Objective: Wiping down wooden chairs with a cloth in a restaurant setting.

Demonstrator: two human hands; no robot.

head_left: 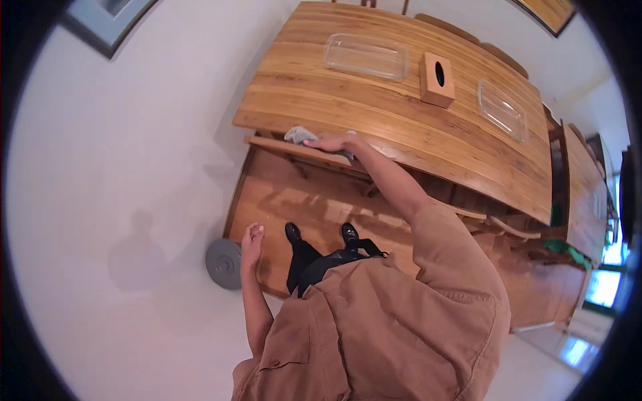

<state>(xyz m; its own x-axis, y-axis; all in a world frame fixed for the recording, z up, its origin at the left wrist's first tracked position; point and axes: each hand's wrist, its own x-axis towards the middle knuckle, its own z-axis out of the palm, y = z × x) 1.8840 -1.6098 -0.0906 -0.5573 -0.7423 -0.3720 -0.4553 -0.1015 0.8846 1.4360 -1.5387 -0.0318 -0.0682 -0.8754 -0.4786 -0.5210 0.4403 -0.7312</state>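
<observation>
A pale wall (127, 167) fills the left side of my view, with a framed picture (114, 23) high up, and beside it stands a long wooden table (281, 87) above a brown floor (307, 207). From where I sit, I see the person's right hand (329, 142) reaching out to the near edge of the table, close to its left corner. It lies over a grey cloth (299, 135), which shows on both sides of the hand; the fingers are spread across it, but I cannot tell whether they grip it or only press on it. The cloth is right by a wooden chair back (264, 142), and I cannot make out which surface carries it. The left hand (252, 242) hangs free, fingers loosely bent and slightly apart, nearest to a round grey bin (224, 264) against the wall. Farther in on the tabletop I have a clear rectangular dish (366, 57), then a wooden tissue box (437, 80) with a dark oval opening, then a second clear dish (503, 111) to its right.
</observation>
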